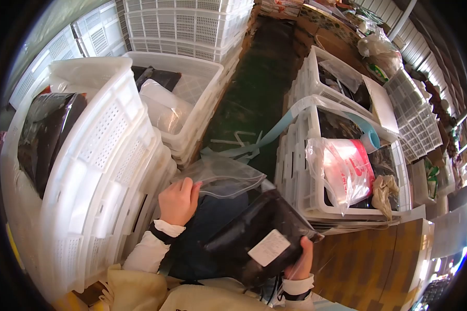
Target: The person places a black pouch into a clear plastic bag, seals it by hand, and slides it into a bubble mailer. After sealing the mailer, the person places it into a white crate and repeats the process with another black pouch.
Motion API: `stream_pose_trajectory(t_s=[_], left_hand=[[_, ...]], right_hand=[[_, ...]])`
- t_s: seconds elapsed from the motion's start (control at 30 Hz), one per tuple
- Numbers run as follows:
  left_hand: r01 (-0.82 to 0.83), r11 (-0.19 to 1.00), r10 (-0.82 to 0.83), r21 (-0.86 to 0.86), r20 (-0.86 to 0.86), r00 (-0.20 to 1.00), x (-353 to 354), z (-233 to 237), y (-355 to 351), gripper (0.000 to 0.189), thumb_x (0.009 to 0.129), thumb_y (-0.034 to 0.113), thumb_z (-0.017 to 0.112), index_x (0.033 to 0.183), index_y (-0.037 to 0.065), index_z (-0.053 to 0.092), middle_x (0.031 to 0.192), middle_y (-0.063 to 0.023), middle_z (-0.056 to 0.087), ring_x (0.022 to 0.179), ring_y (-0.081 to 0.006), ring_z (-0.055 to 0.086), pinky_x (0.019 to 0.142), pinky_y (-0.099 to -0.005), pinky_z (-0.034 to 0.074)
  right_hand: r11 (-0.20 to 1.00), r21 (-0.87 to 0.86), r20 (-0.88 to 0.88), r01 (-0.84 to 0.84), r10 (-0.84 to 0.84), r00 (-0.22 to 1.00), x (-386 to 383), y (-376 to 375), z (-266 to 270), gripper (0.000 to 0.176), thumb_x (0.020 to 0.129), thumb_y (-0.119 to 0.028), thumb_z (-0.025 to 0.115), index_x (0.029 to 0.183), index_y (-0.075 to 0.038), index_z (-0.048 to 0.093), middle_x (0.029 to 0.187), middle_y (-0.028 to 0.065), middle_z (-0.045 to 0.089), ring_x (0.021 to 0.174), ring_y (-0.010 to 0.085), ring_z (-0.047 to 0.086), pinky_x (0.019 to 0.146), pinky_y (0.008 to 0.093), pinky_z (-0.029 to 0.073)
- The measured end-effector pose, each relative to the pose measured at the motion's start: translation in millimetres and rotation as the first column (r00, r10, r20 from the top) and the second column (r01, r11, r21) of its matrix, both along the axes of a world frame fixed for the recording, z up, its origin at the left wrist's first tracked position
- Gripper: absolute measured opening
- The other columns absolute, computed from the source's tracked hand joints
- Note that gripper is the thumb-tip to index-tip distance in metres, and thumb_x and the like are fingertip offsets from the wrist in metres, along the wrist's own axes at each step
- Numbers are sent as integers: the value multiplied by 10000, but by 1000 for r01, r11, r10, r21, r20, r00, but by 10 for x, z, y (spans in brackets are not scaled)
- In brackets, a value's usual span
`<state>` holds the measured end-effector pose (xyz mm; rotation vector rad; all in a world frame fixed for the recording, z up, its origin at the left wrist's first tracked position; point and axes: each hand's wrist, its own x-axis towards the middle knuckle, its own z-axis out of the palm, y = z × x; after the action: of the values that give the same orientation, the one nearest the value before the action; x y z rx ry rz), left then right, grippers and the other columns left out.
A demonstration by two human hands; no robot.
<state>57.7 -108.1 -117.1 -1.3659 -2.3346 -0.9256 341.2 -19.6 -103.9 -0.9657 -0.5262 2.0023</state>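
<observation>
My left hand [179, 201] is closed on the edge of a clear zip bag [225, 176], which spreads out to the right above my lap. My right hand [302, 259] grips the lower right side of a dark flat package [254, 228] in shiny wrap, its thumb on the near face. A white printed label [269, 248] is on that face. The package tilts over my lap, and its upper edge lies close to the bag. The fingers behind the package are hidden.
White crates [88, 171] are stacked at left, one holding dark packages [52, 135]. Another crate [179, 67] holds a white roll-like bundle [166, 103]. At right, a crate [301, 155] carries a red-and-white plastic pack [345, 173] and light-blue tape [368, 136]. A brown carton [368, 259] stands nearer.
</observation>
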Motion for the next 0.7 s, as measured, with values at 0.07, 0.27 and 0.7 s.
stream_pose_trajectory(t_s=[0.07, 0.27, 0.7], left_hand=[[43, 999, -42, 27, -66, 997, 56, 15, -51, 222, 796, 145, 642, 702, 55, 463, 631, -136, 525, 561, -337, 534, 478, -410, 402], [63, 994, -60, 88, -40, 997, 259, 93, -281, 224, 770, 112, 656, 694, 53, 453, 604, -123, 507, 528, -325, 525, 449, -394, 389], [128, 985, -141, 119, 116, 983, 830, 199, -464, 119, 740, 84, 616, 775, 47, 507, 606, -115, 510, 527, -325, 528, 460, -392, 412]], right_hand=[[998, 35, -28, 50, -49, 998, -46, -41, 209, 488, 815, -305, 587, 1209, -35, 492, 1166, 97, 571, 1064, 245, 547, 948, 371, 416], [980, 120, -5, 160, -161, 987, -211, -8, 380, 457, 853, -383, 557, 1184, -69, 520, 1145, 59, 580, 1049, 221, 550, 930, 356, 413], [989, 67, -88, 131, -125, 988, -527, 110, 124, 424, 846, -365, 585, 1156, -79, 544, 1135, 56, 592, 1030, 211, 558, 919, 350, 422]])
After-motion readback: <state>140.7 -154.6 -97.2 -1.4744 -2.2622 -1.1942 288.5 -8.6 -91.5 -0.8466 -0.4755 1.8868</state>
